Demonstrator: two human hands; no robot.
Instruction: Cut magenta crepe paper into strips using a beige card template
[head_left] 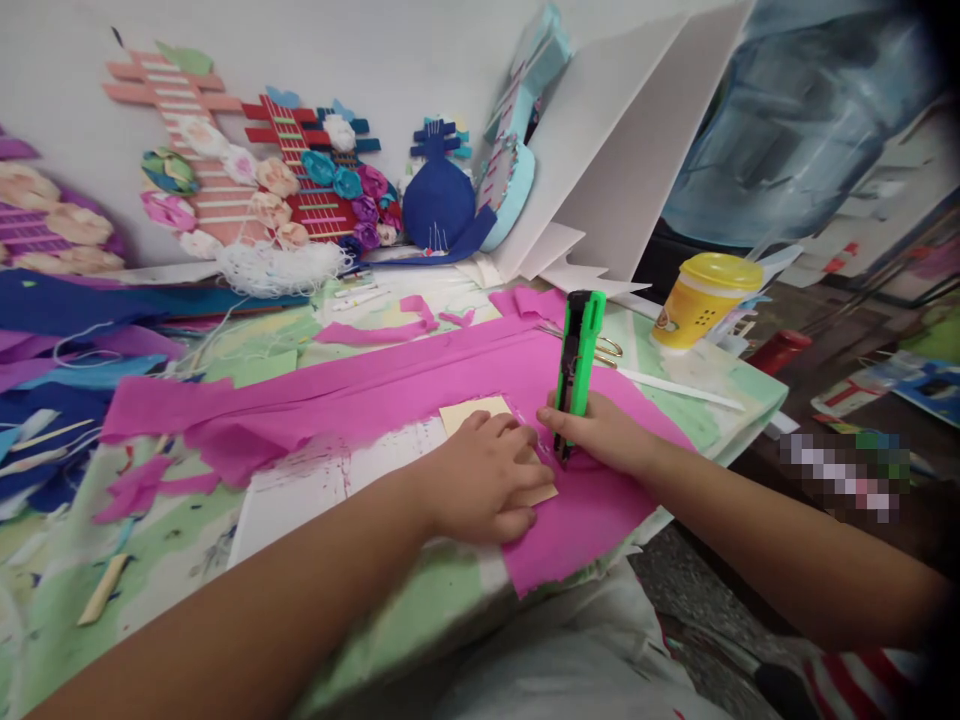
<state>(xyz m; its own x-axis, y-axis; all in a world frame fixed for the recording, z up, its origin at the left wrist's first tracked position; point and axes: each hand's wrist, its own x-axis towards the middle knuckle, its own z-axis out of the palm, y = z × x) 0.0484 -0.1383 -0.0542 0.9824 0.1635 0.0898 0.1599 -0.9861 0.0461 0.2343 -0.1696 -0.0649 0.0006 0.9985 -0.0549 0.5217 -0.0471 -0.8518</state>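
Just right of the yellow card (454, 414), the right hand (611, 432) grasps the green cutter (580, 352), long axis upright, tip down at the pink cloth (592, 520); the left hand (480, 482), unclenched, lies over the card

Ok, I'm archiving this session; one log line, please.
left hand: on cream card | right hand: gripping green cutter | pink fabric: below cutter

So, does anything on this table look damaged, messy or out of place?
Yes. The white board beside the pink fabric has dark, scratchy marks on its otherwise plain surface. Near the wall, white string lies in a loose tangle rather than neatly wound.
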